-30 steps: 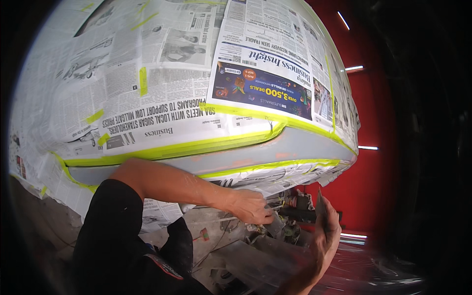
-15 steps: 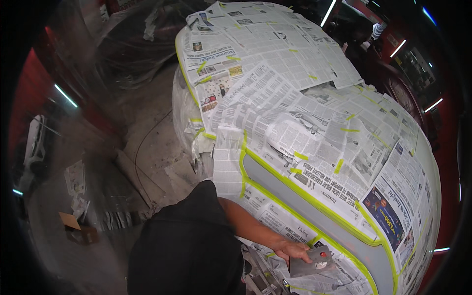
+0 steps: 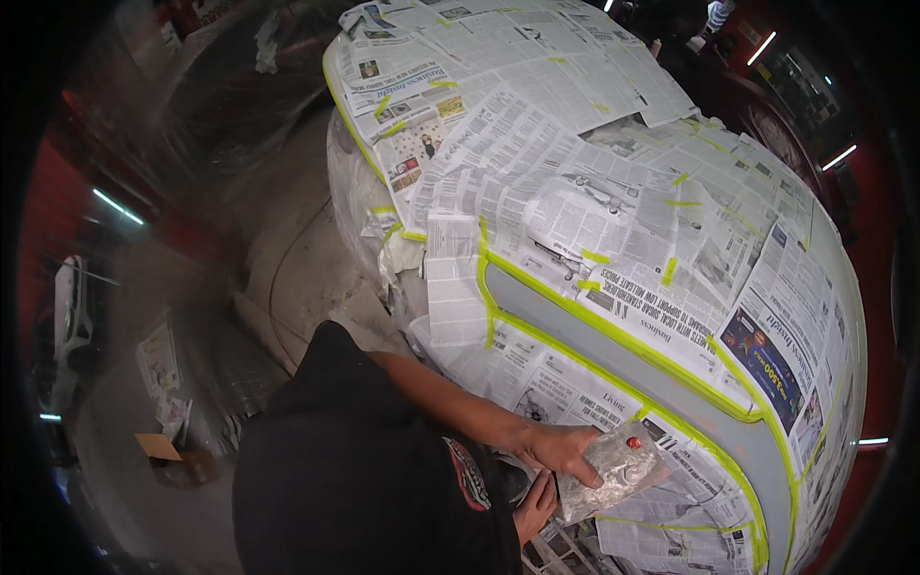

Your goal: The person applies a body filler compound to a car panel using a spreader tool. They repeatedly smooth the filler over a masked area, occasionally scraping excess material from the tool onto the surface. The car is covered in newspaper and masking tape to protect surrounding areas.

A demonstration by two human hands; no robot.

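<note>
My left hand (image 3: 565,452) grips a flat, greyish mixing board (image 3: 582,500), thumb on top and fingers underneath. On the board lie a small red blob (image 3: 633,443) and a pale, putty-like dab (image 3: 632,473). Close below it, my right hand (image 3: 535,510) is at the board's near left edge, its fingers drawn together; whatever they hold is hidden. Beyond the hands is a car-like body covered in newspaper (image 3: 613,206), with a bare grey panel strip (image 3: 613,343) framed by yellow-green masking tape (image 3: 565,301).
A black sleeve or shirt (image 3: 345,460) hides much of the lower middle. Clear plastic sheeting (image 3: 240,96) hangs over something dark at the far left. On the floor, a thin cable (image 3: 273,278) runs past an opened cardboard box (image 3: 182,460) at left.
My right hand has come into view beside the board. My left hand has drawn the board slightly back toward me. The whole view has shifted a little.
</note>
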